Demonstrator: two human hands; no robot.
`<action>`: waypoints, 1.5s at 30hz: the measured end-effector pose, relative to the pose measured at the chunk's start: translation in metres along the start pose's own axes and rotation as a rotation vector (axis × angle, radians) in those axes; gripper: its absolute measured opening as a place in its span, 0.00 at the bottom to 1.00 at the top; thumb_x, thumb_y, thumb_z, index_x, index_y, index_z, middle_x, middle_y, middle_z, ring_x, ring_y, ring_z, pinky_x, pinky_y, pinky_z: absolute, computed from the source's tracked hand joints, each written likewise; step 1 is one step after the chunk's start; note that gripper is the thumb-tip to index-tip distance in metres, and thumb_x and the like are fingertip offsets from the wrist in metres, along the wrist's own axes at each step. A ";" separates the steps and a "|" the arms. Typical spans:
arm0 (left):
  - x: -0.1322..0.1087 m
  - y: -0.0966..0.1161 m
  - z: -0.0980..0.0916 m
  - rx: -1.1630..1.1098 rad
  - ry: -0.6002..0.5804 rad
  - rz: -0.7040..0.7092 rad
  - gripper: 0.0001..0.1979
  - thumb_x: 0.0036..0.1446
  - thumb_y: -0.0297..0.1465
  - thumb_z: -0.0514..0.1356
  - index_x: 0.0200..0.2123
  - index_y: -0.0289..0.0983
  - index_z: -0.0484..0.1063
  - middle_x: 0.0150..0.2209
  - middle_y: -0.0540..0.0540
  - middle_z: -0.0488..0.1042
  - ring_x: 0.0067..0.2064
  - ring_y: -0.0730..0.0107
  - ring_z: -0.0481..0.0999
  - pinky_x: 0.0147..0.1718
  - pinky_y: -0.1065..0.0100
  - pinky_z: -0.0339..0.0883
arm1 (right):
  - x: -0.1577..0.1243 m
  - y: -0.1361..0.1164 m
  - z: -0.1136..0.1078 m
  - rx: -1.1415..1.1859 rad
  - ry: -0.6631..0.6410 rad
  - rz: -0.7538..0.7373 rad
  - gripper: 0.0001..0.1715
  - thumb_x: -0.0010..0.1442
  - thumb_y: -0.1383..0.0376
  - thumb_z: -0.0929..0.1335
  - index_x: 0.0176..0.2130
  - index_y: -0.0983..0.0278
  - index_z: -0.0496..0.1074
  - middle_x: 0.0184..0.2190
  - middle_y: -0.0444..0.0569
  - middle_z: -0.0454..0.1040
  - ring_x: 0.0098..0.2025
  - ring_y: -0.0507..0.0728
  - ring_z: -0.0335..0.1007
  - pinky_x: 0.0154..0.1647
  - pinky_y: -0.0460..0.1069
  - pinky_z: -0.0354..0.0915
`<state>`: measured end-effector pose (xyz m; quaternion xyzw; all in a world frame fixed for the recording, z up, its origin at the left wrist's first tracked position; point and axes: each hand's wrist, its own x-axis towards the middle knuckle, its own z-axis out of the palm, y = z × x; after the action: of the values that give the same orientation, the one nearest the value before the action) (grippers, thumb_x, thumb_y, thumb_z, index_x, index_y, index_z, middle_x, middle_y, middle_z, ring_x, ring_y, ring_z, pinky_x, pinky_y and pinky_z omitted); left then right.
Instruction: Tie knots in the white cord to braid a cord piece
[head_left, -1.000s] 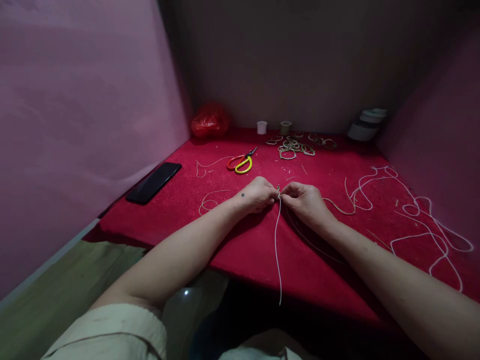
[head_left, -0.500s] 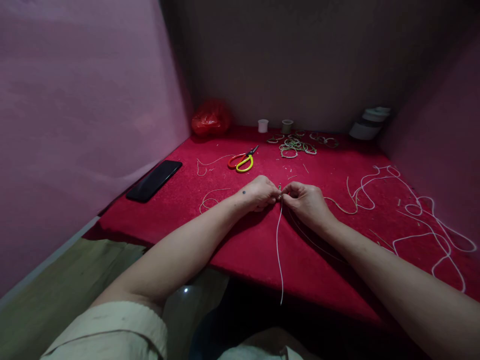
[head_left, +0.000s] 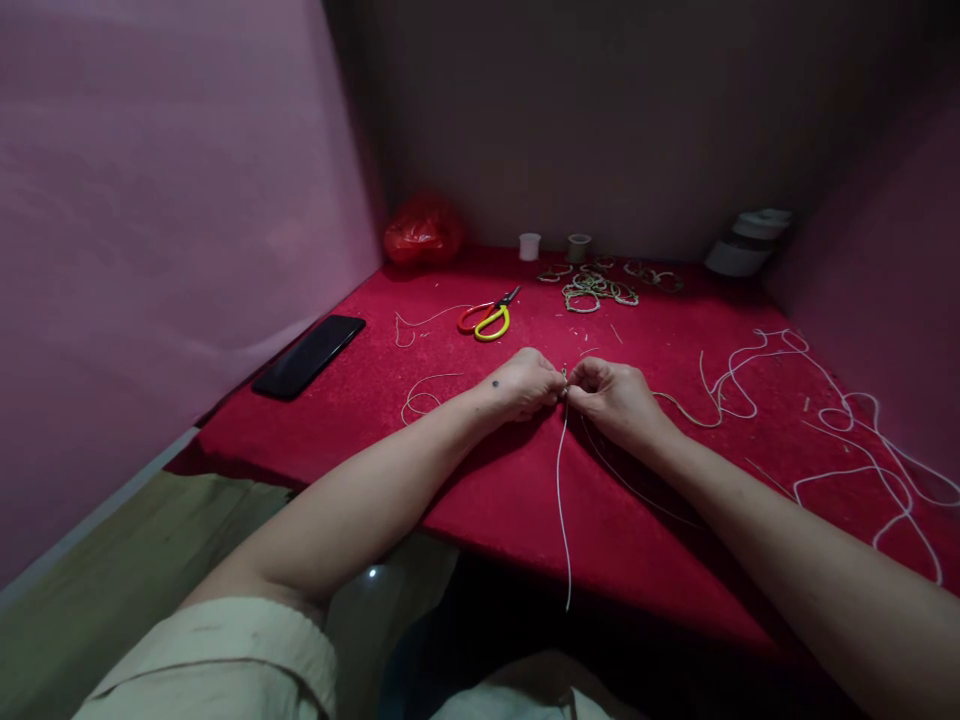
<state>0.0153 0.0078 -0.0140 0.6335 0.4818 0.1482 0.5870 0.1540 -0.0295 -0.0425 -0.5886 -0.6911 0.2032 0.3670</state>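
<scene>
Left hand [head_left: 529, 385] pinching white cord [head_left: 559, 480] | right hand [head_left: 616, 402] pinching beside it | since a second ago: view slightly shifted, both pinches kept, scissors [head_left: 491, 322] unmoved

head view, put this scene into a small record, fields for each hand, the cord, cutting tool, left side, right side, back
left hand: fingertips pinched at the top of the thin white cord
right hand: fingertips pinched there too, facing the left; the detail between them is too small to read
thin white cord: trails from the fingertips toward the near table edge
cutting tool: scissors with one red and one yellow handle, lying beyond the left hand
left side: black phone
right side: loose white cord in loops
back: red plastic bag, pile of ring-shaped pieces
</scene>
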 end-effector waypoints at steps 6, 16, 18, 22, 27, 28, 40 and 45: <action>0.001 -0.002 0.000 0.007 -0.001 0.008 0.16 0.51 0.26 0.51 0.13 0.38 0.52 0.08 0.57 0.49 0.09 0.82 0.46 0.11 0.73 0.37 | 0.000 -0.001 -0.001 -0.020 -0.003 -0.009 0.04 0.48 0.67 0.64 0.24 0.64 0.67 0.19 0.44 0.67 0.22 0.50 0.60 0.24 0.46 0.54; -0.002 0.005 -0.001 0.040 -0.010 -0.045 0.14 0.50 0.25 0.52 0.15 0.37 0.54 0.09 0.57 0.50 0.10 0.82 0.47 0.13 0.72 0.38 | 0.003 0.009 -0.004 0.120 -0.043 0.072 0.06 0.48 0.64 0.66 0.26 0.65 0.71 0.18 0.44 0.69 0.21 0.50 0.60 0.22 0.45 0.55; -0.003 0.006 -0.001 0.052 -0.004 -0.053 0.14 0.50 0.25 0.53 0.15 0.37 0.54 0.10 0.57 0.50 0.10 0.83 0.47 0.13 0.72 0.38 | 0.002 0.008 -0.004 0.128 -0.033 0.063 0.06 0.48 0.64 0.66 0.26 0.65 0.71 0.18 0.44 0.69 0.21 0.50 0.60 0.22 0.45 0.55; -0.004 0.007 -0.001 0.057 -0.012 -0.065 0.14 0.50 0.25 0.52 0.15 0.37 0.54 0.09 0.57 0.49 0.10 0.83 0.46 0.13 0.72 0.38 | 0.001 0.006 -0.004 0.102 -0.026 0.062 0.07 0.48 0.64 0.66 0.27 0.65 0.71 0.18 0.44 0.69 0.21 0.50 0.59 0.21 0.45 0.54; -0.001 0.004 -0.001 0.075 -0.009 -0.053 0.14 0.51 0.25 0.52 0.15 0.37 0.54 0.09 0.56 0.50 0.09 0.82 0.47 0.13 0.72 0.38 | 0.001 0.005 -0.002 0.078 -0.017 0.039 0.07 0.49 0.64 0.66 0.27 0.66 0.71 0.20 0.45 0.71 0.22 0.50 0.62 0.22 0.45 0.55; 0.000 0.004 -0.001 0.077 -0.004 -0.047 0.14 0.51 0.25 0.52 0.15 0.37 0.54 0.09 0.56 0.50 0.09 0.82 0.47 0.13 0.72 0.38 | 0.001 0.005 -0.002 0.067 -0.014 0.033 0.07 0.49 0.65 0.65 0.27 0.66 0.71 0.20 0.46 0.71 0.22 0.51 0.63 0.23 0.45 0.56; 0.002 -0.001 0.006 0.066 0.070 0.030 0.16 0.49 0.23 0.52 0.13 0.38 0.51 0.09 0.57 0.49 0.10 0.83 0.46 0.13 0.73 0.37 | 0.002 -0.007 -0.002 -0.172 -0.029 0.048 0.05 0.48 0.68 0.64 0.24 0.64 0.69 0.21 0.46 0.71 0.24 0.53 0.65 0.26 0.46 0.56; 0.006 -0.002 0.009 0.100 0.135 0.053 0.16 0.47 0.20 0.52 0.12 0.37 0.52 0.09 0.56 0.50 0.11 0.83 0.48 0.14 0.73 0.38 | 0.002 -0.014 -0.001 -0.336 -0.032 0.074 0.06 0.49 0.67 0.63 0.27 0.63 0.70 0.24 0.50 0.73 0.27 0.55 0.67 0.29 0.47 0.56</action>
<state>0.0239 0.0068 -0.0204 0.6631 0.5100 0.1820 0.5168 0.1459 -0.0309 -0.0313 -0.6634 -0.6990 0.1074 0.2446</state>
